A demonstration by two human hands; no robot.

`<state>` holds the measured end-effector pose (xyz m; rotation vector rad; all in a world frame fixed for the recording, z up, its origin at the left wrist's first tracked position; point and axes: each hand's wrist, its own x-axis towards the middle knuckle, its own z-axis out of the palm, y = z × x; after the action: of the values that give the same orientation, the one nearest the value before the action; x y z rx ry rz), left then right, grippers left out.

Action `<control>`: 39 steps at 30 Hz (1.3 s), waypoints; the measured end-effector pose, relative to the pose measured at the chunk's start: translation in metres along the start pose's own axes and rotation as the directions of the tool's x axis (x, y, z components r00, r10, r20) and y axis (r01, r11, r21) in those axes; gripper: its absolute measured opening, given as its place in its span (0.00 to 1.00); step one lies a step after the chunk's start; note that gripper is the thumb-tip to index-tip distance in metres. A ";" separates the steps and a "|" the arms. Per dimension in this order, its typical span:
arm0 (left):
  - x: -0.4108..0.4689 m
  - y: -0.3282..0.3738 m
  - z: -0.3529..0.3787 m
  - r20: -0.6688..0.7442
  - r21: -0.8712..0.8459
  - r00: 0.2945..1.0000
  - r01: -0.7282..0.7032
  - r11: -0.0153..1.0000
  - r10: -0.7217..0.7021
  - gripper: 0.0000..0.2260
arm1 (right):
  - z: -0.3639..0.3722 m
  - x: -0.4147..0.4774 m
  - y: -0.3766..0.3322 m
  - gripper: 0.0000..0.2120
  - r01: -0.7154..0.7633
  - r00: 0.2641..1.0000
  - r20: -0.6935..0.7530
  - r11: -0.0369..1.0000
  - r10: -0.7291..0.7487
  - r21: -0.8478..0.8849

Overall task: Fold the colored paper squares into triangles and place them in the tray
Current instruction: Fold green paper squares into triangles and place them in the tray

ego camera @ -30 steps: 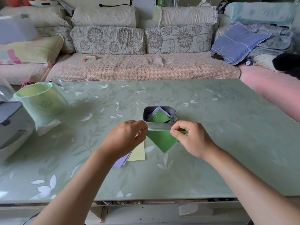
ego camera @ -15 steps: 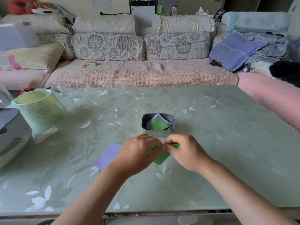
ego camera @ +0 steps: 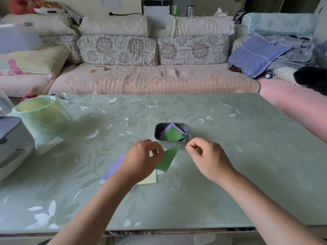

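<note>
"Head view: where do we find the green paper (ego camera: 168, 159)?"
"We see it folded, low over the table (ego camera: 230, 165), its upper tip pointing to 1 o'clock. Whether it lies flat or is lifted we cannot tell. Our left hand (ego camera: 141, 161) pinches its 9 o'clock edge between thumb and forefinger."
"And our right hand (ego camera: 209, 156)?"
"At 3 o'clock of the paper, just beside that tip. The fingers are curled inward with forefinger and thumb close together, and we see nothing held in them."
"Where is the tray (ego camera: 188, 131)?"
"At 12 o'clock of the paper, near it. Inside, green triangles (ego camera: 173, 136) lie on top of purple triangles (ego camera: 172, 125)."
"What lies under our left hand?"
"Purple squares (ego camera: 115, 167) stick out at 8 o'clock, and a yellow square (ego camera: 150, 179) shows at 6 o'clock of the green paper, partly under our wrist."
"Anything else?"
"A pale green tub (ego camera: 42, 114) at 10 o'clock on the table, and a sofa (ego camera: 150, 80) beyond the far edge at 12 o'clock"
</note>
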<state>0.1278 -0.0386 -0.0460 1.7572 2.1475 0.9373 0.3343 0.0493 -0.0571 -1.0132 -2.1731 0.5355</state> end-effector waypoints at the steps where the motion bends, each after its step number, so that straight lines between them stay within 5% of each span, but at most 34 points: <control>1: 0.001 0.000 0.001 0.004 -0.085 0.996 0.089 0.992 -0.089 0.07 | 0.001 -0.001 -0.001 0.04 0.025 1.000 -0.007 1.000 -0.025 -0.006; 4: 0.003 0.005 0.005 0.122 -0.419 0.932 0.360 0.834 -0.342 0.05 | 0.005 -0.006 -0.004 0.16 0.120 0.991 0.056 0.993 -0.120 -0.011; 9: 0.002 0.012 0.013 0.259 -0.614 0.858 0.501 0.610 -0.444 0.05 | 0.011 -0.009 -0.007 0.25 0.298 0.938 0.207 0.952 -0.277 -0.075; 16: -0.001 0.017 0.012 0.431 -0.692 0.817 0.572 0.441 -0.382 0.04 | 0.017 -0.007 -0.005 0.09 0.323 0.945 0.071 0.943 -0.318 -0.077; 21: -0.003 0.016 0.010 0.456 -0.644 0.834 0.550 0.532 -0.311 0.07 | 0.014 -0.005 -0.005 0.02 0.181 0.982 0.038 0.979 -0.185 0.088; 30: -0.009 0.026 0.007 0.486 -0.615 0.862 0.454 0.645 -0.143 0.16 | 0.013 -0.002 -0.008 0.06 -0.145 0.987 0.112 0.925 0.112 0.352; 34: -0.009 0.026 0.012 0.319 -0.626 0.925 0.368 0.688 -0.205 0.06 | 0.012 -0.002 -0.008 0.06 -0.171 0.982 0.135 0.911 0.129 0.376; 39: -0.008 0.022 0.019 0.210 -0.590 0.952 0.304 0.748 -0.221 0.12 | 0.012 -0.002 -0.010 0.04 -0.218 0.975 0.135 0.882 0.177 0.419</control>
<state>0.1575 -0.0383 -0.0494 1.1194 1.6648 1.2272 0.3210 0.0409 -0.0602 -0.9768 -1.9102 1.1266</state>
